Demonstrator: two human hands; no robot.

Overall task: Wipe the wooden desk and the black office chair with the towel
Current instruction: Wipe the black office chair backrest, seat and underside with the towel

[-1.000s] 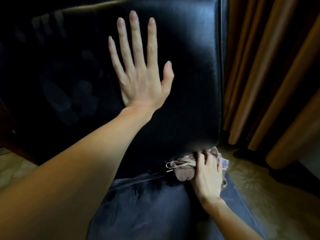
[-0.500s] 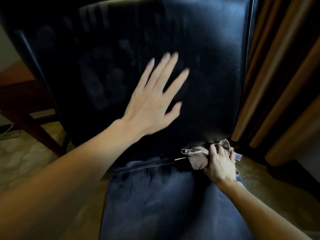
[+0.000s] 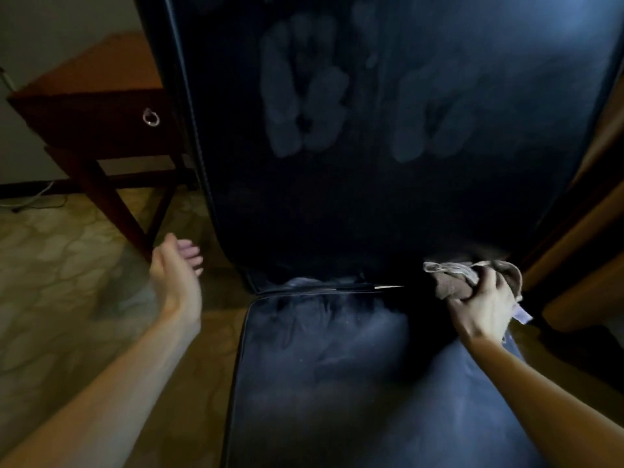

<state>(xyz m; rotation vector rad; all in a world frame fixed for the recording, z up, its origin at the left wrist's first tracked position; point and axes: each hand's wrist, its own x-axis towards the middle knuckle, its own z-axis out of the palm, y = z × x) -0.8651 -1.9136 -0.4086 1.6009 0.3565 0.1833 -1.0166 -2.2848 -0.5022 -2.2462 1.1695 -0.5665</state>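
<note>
Left hand [image 3: 175,275] just came off the chair [image 3: 371,204] back, fingers loose; right hand [image 3: 483,305] fingers clutch the towel [image 3: 450,283], so handprints [image 3: 304,92] above them need wiping.

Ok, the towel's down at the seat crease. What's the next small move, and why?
Probably lift the towel up the backrest: the right hand grips it low at the crease, while pale hand marks show higher up.

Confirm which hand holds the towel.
The right hand grips the bunched towel at the back of the chair seat; the left hand hangs empty beside it.
</note>
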